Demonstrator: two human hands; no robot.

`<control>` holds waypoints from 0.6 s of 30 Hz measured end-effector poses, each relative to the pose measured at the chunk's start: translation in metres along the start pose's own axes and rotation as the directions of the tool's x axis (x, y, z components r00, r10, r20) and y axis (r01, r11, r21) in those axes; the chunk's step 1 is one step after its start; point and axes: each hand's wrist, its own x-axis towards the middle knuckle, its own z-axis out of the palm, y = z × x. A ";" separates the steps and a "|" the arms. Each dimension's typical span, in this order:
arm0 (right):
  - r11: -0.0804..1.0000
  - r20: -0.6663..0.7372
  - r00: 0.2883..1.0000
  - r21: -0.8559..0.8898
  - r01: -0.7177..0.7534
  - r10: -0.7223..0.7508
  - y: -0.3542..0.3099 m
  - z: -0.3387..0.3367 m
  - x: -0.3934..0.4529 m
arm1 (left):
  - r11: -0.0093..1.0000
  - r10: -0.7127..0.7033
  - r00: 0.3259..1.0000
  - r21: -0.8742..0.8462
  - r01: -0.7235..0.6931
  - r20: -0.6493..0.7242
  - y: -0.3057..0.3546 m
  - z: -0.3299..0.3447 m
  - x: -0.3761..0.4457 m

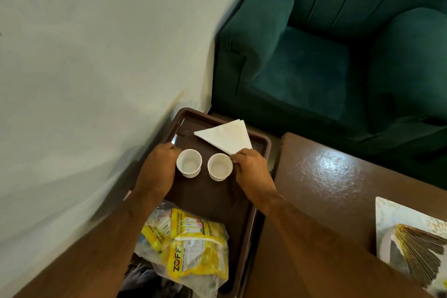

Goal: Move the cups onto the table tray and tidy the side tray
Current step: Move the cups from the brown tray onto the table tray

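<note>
The left hand (158, 172) curls its fingers around the far side of the left white cup (189, 163), and the right hand (251, 172) pinches the rim of the right white cup (219, 167) between thumb and fingers; each seems closed on its cup, though the fingertips behind the cups are hidden, so how firm the grip is remains uncertain. Both cups stand upright and look empty, side by side on the brown side tray (217, 201), near its middle. Beyond them on that tray lies a folded white napkin (225, 136), its near corner touching the right hand; nearer the person sits a yellow snack packet (191, 247) in clear plastic. The white patterned table tray (396, 215) lies well to the right of the side tray, on the dark wooden table (338, 176). Light cups held by the rim could tip or slip during the carry, and the right hand could drag the napkin off with it.
</note>
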 end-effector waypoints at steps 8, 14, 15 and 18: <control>0.975 -0.072 0.981 0.142 -0.171 0.182 -0.005 0.018 -0.028 | 0.955 -0.255 0.961 -0.181 0.234 -0.104 0.021 0.016 -0.035; 0.940 -0.141 0.954 0.260 -0.222 0.265 -0.012 0.031 -0.043 | 0.909 -0.382 0.909 -0.245 0.337 -0.167 0.045 0.025 -0.053; 0.934 -0.153 0.947 0.272 -0.233 0.281 -0.013 0.032 -0.046 | 0.905 -0.397 0.900 -0.236 0.353 -0.179 0.048 0.027 -0.057; 0.924 -0.198 0.929 0.293 -0.247 0.311 -0.015 0.030 -0.053 | 0.898 -0.421 0.883 -0.238 0.371 -0.209 0.059 0.031 -0.066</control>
